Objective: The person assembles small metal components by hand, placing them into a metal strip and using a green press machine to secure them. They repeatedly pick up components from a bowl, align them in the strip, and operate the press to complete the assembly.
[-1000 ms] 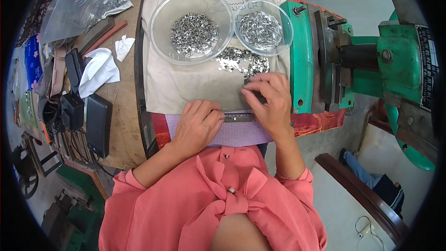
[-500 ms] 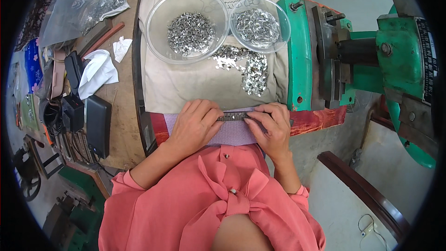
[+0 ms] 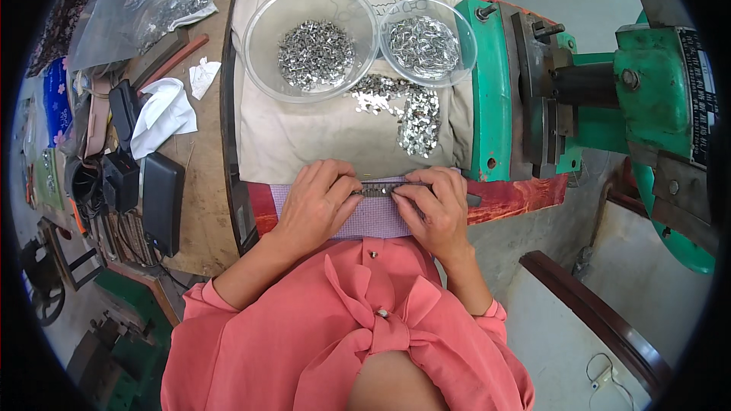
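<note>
A dark, narrow metal strip with notches lies crosswise over a purple checked cloth, near my body. My left hand has its fingers closed on the strip's left end. Over its right part, my right hand pinches with thumb and forefinger; any small part between these fingertips is hidden. One small shiny piece shows on the strip between the hands. Beyond them, a pile of small silvery metal pieces lies on a beige cloth.
A large clear tub holds small metal parts; a smaller clear bowl holds shiny wire-like pieces. A green machine stands at the right. On the left, a wooden bench carries a black box, white tissue and plastic bags.
My right hand has shifted slightly left along the strip, toward my left hand. The left hand stays nearly in place on its end.
</note>
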`<state>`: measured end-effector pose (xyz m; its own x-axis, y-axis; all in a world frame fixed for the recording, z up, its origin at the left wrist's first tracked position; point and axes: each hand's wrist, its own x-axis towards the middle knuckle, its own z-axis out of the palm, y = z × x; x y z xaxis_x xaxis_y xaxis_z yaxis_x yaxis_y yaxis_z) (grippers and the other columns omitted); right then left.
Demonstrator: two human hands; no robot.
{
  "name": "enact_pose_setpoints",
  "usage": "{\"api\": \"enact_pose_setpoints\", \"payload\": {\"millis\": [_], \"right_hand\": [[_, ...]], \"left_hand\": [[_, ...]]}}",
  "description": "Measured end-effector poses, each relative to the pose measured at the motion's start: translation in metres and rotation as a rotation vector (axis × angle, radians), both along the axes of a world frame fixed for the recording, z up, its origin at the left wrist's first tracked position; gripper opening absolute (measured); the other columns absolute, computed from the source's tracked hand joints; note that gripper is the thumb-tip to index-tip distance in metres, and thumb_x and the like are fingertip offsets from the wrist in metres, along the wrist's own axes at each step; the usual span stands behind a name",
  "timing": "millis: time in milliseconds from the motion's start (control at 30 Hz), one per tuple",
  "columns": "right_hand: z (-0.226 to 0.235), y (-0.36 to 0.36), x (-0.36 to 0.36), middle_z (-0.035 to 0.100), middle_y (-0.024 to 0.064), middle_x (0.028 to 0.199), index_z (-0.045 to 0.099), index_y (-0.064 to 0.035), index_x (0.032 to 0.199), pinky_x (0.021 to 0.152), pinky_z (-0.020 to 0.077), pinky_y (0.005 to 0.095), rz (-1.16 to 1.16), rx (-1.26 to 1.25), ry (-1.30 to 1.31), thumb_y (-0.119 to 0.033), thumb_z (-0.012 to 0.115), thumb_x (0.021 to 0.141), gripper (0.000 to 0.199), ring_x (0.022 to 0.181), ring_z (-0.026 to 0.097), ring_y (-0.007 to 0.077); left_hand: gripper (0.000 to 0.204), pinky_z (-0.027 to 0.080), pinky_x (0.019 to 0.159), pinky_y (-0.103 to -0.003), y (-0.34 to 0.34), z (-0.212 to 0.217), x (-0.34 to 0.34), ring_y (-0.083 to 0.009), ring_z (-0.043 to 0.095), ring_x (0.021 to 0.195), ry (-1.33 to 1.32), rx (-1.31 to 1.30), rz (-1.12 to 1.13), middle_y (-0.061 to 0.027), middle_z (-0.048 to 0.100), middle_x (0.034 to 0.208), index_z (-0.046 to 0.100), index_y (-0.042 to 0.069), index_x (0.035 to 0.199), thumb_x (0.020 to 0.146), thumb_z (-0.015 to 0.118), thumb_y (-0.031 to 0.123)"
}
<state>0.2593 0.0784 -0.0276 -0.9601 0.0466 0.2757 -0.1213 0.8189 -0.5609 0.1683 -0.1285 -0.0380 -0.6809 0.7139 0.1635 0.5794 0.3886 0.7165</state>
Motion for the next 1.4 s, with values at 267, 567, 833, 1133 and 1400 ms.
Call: {"api": "enact_pose_setpoints", "payload": {"millis": [267, 567, 833, 1133, 1400], "right_hand": [[0.0, -0.007, -0.006, 0.066, 0.0034, 0.103, 0.071, -0.0094, 0.089, 0.083, 0.0436, 0.0403, 0.031, -0.001, -0.006, -0.009, 0.082, 0.071, 0.021, 0.097, 0.059, 0.0273], [0.0, -0.004, -0.008, 0.066, 0.0041, 0.101, 0.071, -0.0096, 0.089, 0.083, 0.0438, 0.0399, 0.034, -0.017, -0.016, -0.006, 0.08, 0.072, 0.02, 0.096, 0.06, 0.027], [0.005, 0.005, -0.015, 0.064, 0.0037, 0.099, 0.071, -0.009, 0.091, 0.083, 0.044, 0.0393, -0.031, -0.009, -0.005, -0.007, 0.079, 0.074, 0.019, 0.095, 0.06, 0.0265], [-0.003, 0.015, -0.043, 0.063, 0.0027, 0.097, 0.073, -0.0098, 0.095, 0.081, 0.0434, 0.0393, -0.073, 0.148, 0.051, -0.009, 0.077, 0.078, 0.018, 0.092, 0.059, 0.0247], [-0.005, 0.009, -0.058, 0.063, 0.0035, 0.099, 0.071, -0.009, 0.092, 0.085, 0.0441, 0.0409, -0.001, 0.191, 0.04, -0.008, 0.077, 0.076, 0.018, 0.096, 0.058, 0.0258]], "left_hand": [[0.02, 0.045, 0.078, -0.04, 0.0, -0.001, -0.002, -0.0295, 0.058, 0.091, 0.02, 0.002, 0.005, -0.0092, 0.06, 0.101, 0.064, 0.004, 0.089, 0.074, 0.077, 0.004], [0.02, 0.045, 0.077, -0.039, 0.002, 0.003, -0.003, -0.0282, 0.059, 0.089, 0.054, -0.006, -0.021, -0.0083, 0.061, 0.1, 0.065, 0.005, 0.091, 0.075, 0.077, 0.006], [0.02, 0.046, 0.075, -0.039, 0.003, 0.0, -0.003, -0.027, 0.06, 0.087, 0.122, 0.032, -0.053, -0.0071, 0.063, 0.098, 0.064, 0.005, 0.09, 0.074, 0.077, 0.005], [0.029, 0.045, 0.08, -0.04, 0.005, 0.004, -0.003, -0.0275, 0.059, 0.092, 0.038, -0.02, -0.035, -0.0069, 0.062, 0.104, 0.064, 0.007, 0.098, 0.073, 0.079, 0.01], [0.035, 0.044, 0.082, -0.04, -0.005, 0.001, -0.005, -0.028, 0.058, 0.095, 0.077, -0.075, -0.078, -0.0066, 0.061, 0.105, 0.064, 0.007, 0.103, 0.072, 0.08, 0.01]]}}
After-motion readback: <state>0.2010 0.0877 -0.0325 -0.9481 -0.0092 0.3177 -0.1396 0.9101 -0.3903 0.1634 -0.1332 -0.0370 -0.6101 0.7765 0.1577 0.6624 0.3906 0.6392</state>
